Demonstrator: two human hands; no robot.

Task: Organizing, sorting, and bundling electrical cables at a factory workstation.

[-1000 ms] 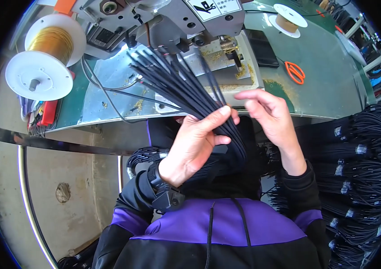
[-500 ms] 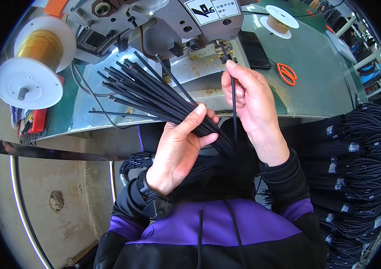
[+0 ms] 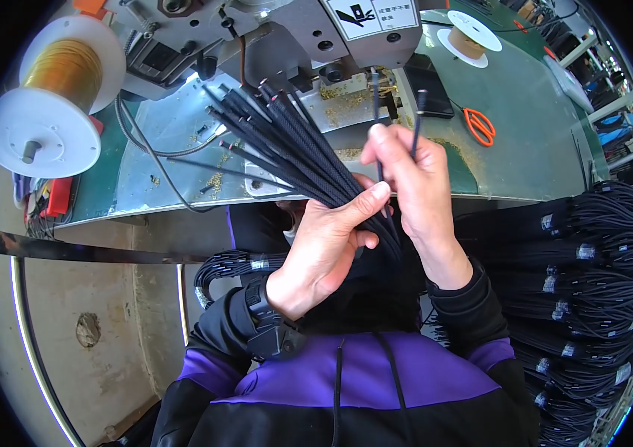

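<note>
A fan of black braided cords (image 3: 287, 141) lies across my left hand (image 3: 328, 242), thumb pressed over them, their cut ends spread up and to the left. To its right, my right hand (image 3: 419, 186) pinches cord between thumb and fingers. Two cord ends rise from that hand: one beside the thumb, standing below the machine head, and another further right with a shiny tip. The machine (image 3: 287, 45), grey metal with a warning label, stands just beyond the cord ends. Lower lengths of the cords drop into shadow over my lap.
A spool of gold wire (image 3: 67, 74) is at the left. On the green table are a black phone (image 3: 427, 86), orange-handled scissors (image 3: 478, 127) and a white-flanged spool (image 3: 469, 41). Brassy scraps (image 3: 216, 181) lie near the machine. Bundled black cords (image 3: 592, 253) hang at the right.
My right hand has pulled back slightly from the machine, and a second cord end now stands up from it. My left hand and the bundle have shifted right, closer to it.
</note>
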